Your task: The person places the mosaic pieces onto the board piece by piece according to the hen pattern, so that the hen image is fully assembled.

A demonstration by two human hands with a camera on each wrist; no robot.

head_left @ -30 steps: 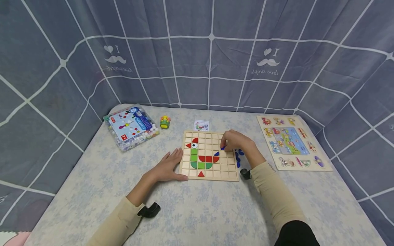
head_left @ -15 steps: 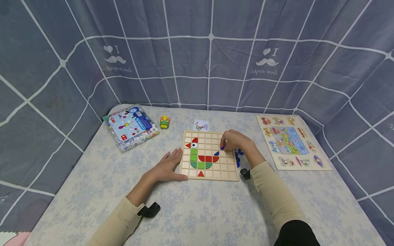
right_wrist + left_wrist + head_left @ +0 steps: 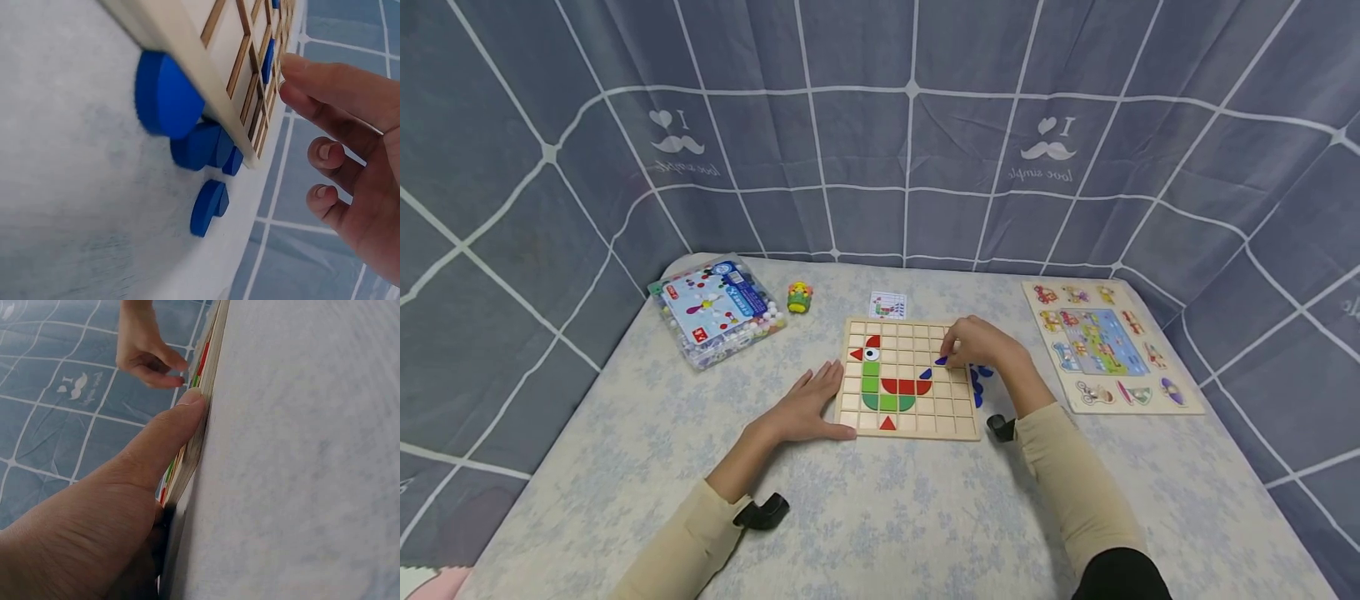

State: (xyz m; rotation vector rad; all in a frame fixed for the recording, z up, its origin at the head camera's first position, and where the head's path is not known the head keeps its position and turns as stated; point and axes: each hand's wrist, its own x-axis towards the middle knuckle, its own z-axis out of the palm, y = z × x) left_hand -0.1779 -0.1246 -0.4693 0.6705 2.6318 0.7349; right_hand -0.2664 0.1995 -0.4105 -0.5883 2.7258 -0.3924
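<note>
A wooden grid board [image 3: 946,423] lies on the table with red, green and blue pieces set in a bird-like figure. My left hand [image 3: 808,407] rests flat along its left side, the thumb [image 3: 178,422] against the front edge. Over the upper right cells is my right hand [image 3: 981,343], thumb and forefinger tips right beside a blue piece [image 3: 941,361] that sits in the grid. The right wrist view shows a small gap between those fingertips and that blue piece [image 3: 268,61]. Another blue piece [image 3: 926,373] sits diagonally below it.
Several loose blue pieces [image 3: 169,94] lie along the board's right edge. Behind the board is a small pattern card [image 3: 888,306]. A bead box [image 3: 715,308] and a small toy figure [image 3: 799,297] stand at back left, an animal puzzle board [image 3: 1037,308] at right.
My right hand has shifted slightly right, off the blue piece, which now shows more fully in its cell. The left hand stays in place.
</note>
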